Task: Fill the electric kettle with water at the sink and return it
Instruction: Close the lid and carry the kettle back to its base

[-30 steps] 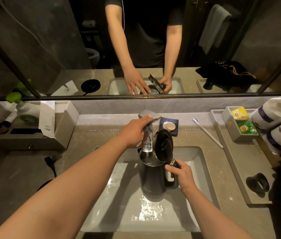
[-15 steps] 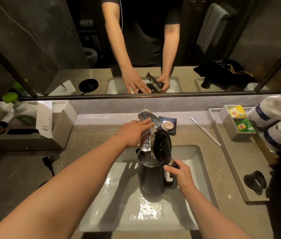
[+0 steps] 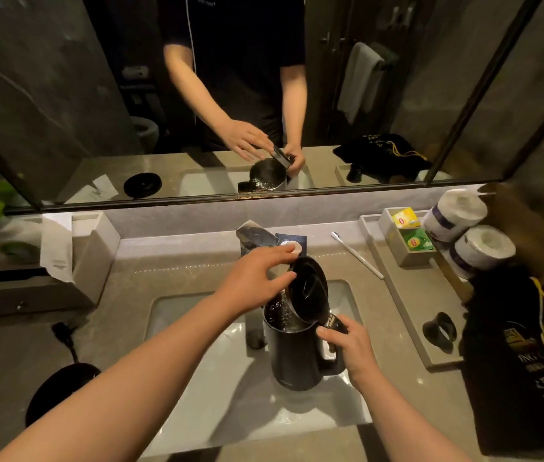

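The dark electric kettle (image 3: 297, 358) is upright over the white sink basin (image 3: 197, 331), right of the chrome faucet (image 3: 253, 235). Its lid (image 3: 309, 288) stands open, and water shows inside. My right hand (image 3: 352, 345) grips the kettle's handle. My left hand (image 3: 257, 281) hovers with fingers spread just left of the lid's rim, off the faucet; I cannot tell whether the fingertips touch the lid. The kettle's round black base (image 3: 60, 391) lies on the counter at the lower left, its plug (image 3: 63, 331) beside it.
A toothbrush (image 3: 357, 255), a tea bag box (image 3: 407, 235) and two toilet rolls (image 3: 464, 228) sit right of the sink. A black drawstring bag (image 3: 524, 368) stands at the right edge. A tissue box (image 3: 90, 248) is at the left. The mirror runs behind.
My left hand has come off the faucet handle and moved right to the open lid. The kettle has shifted right, out from under the spout.
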Tool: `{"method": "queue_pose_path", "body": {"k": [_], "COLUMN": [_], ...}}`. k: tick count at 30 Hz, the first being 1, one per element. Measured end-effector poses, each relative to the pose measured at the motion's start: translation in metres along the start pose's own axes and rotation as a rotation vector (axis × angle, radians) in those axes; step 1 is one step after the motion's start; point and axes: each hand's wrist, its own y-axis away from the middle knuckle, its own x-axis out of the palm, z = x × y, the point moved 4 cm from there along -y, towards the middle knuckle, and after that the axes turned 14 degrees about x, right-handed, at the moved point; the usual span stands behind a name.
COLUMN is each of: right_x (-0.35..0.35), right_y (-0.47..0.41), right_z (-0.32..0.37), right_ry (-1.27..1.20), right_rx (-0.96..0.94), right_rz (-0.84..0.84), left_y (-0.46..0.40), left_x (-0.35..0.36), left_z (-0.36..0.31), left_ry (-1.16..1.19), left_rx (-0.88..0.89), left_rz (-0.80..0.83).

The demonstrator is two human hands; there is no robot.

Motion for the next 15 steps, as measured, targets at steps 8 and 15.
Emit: {"method": "queue_pose_path", "body": {"k": [8, 15], "right_x": [-0.026, -0.024], "right_y": [0.043, 0.074], "right_z": [0.038, 0.086], "right_ry": [-0.045, -0.086], "right_rx": [-0.148, -0.332], "right_rz": [-0.074, -0.082], "left_y": [0.003, 0.016], "left_x": [-0.013, -0.03], "left_z": [-0.031, -0.045], "left_ry": [0.044, 0.036], "left_rx": [0.019, -0.001], "left_rz": [-0.033, -0.102]}}
